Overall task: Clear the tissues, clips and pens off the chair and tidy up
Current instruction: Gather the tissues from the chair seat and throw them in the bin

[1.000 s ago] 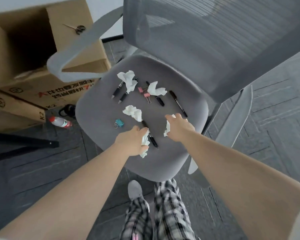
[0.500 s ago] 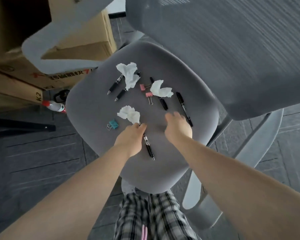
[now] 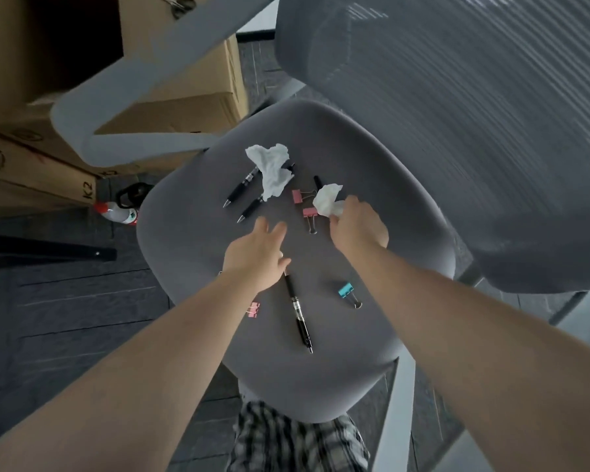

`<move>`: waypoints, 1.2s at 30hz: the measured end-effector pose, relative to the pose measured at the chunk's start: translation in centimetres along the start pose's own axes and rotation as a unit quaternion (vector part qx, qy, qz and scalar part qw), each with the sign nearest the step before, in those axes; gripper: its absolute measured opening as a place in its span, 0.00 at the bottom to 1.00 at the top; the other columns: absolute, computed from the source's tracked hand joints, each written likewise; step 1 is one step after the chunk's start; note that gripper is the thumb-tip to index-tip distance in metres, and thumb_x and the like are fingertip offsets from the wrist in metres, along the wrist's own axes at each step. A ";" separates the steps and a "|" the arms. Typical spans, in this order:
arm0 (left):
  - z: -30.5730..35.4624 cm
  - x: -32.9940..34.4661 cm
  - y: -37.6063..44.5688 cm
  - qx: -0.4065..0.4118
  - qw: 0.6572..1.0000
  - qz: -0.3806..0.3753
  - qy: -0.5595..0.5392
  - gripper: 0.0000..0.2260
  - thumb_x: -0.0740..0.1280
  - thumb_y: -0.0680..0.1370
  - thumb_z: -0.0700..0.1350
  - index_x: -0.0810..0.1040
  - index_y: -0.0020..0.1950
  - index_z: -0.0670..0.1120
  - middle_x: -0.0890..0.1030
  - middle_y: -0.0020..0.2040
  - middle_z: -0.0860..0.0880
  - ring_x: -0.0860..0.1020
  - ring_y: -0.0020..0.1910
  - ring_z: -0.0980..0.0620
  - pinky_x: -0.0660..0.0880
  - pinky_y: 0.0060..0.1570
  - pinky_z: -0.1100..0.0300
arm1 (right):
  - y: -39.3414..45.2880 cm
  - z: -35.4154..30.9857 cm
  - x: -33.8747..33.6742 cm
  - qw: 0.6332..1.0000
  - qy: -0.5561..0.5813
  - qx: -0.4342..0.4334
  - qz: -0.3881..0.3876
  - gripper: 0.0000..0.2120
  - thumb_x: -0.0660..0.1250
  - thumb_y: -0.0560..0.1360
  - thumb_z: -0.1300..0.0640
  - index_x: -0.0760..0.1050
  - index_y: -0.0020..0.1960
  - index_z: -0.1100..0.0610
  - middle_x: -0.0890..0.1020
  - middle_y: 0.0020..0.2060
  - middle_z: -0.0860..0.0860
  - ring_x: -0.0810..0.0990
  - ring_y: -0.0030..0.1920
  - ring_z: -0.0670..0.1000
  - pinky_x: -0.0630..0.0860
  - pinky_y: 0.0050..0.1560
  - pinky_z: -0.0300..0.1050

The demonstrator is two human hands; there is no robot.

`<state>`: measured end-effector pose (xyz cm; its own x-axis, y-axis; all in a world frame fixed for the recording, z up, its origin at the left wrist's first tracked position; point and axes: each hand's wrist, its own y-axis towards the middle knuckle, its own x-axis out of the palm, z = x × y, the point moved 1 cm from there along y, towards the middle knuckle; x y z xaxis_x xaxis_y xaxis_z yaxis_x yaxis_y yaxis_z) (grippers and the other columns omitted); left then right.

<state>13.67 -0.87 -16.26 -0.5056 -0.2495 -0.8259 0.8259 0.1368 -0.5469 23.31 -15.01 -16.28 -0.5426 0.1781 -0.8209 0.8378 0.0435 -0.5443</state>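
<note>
The grey chair seat [image 3: 184, 233] carries the clutter. A large crumpled tissue [image 3: 269, 168] lies at the back over two black pens [image 3: 239, 189]. My right hand [image 3: 358, 226] pinches a smaller tissue [image 3: 326, 201] beside two pink clips [image 3: 310, 212]. My left hand [image 3: 256, 253] is curled palm-down at mid-seat, with a sliver of white tissue [image 3: 281, 255] showing under it. Another black pen [image 3: 298, 315] lies just in front of that hand. A blue clip [image 3: 346, 290] sits to its right and a pink clip [image 3: 253, 309] beside my left forearm.
The chair's mesh backrest [image 3: 457, 131] fills the right side and a grey armrest [image 3: 92, 107] juts out on the left. Cardboard boxes [image 3: 184, 80] stand behind it, with scissors [image 3: 178, 3] on top. A white bottle [image 3: 116, 212] lies on the dark floor.
Both hands moved forward over the seat. My right hand reached and took hold of the tissue by the pink clips. My left hand now covers the middle tissue.
</note>
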 end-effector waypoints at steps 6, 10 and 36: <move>-0.1 -0.8 0.6 -0.030 0.994 0.053 -0.085 0.11 0.58 0.76 0.42 0.69 0.58 0.42 0.75 0.50 0.44 0.75 0.40 0.40 0.67 0.35 0.55 | 0.3 0.4 -0.9 0.998 -0.001 -0.057 0.028 0.16 0.58 0.78 0.56 0.71 0.63 0.61 0.72 0.59 0.58 0.74 0.57 0.60 0.68 0.42 0.47; -0.1 -3.6 2.4 -0.053 0.987 0.096 -0.121 0.07 0.58 0.75 0.43 0.69 0.51 0.43 0.75 0.44 0.46 0.76 0.41 0.41 0.68 0.36 0.55 | 0.6 0.2 -2.1 0.993 0.022 -0.089 0.074 0.16 0.60 0.76 0.55 0.72 0.59 0.63 0.70 0.58 0.57 0.75 0.52 0.59 0.67 0.39 0.46; -0.7 -6.1 3.5 -0.046 0.984 0.141 -0.098 0.14 0.58 0.78 0.44 0.68 0.62 0.42 0.75 0.52 0.41 0.77 0.46 0.38 0.68 0.37 0.54 | 0.4 0.1 -2.6 0.983 0.076 -0.161 0.049 0.12 0.58 0.76 0.60 0.75 0.56 0.62 0.76 0.53 0.58 0.77 0.49 0.57 0.67 0.39 0.44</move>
<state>19.45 1.79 -13.23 -0.1944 -0.3677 -0.9094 0.8959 0.3111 -0.3173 25.01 -15.53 -14.41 -0.4640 0.3410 -0.8176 0.8745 0.3231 -0.3617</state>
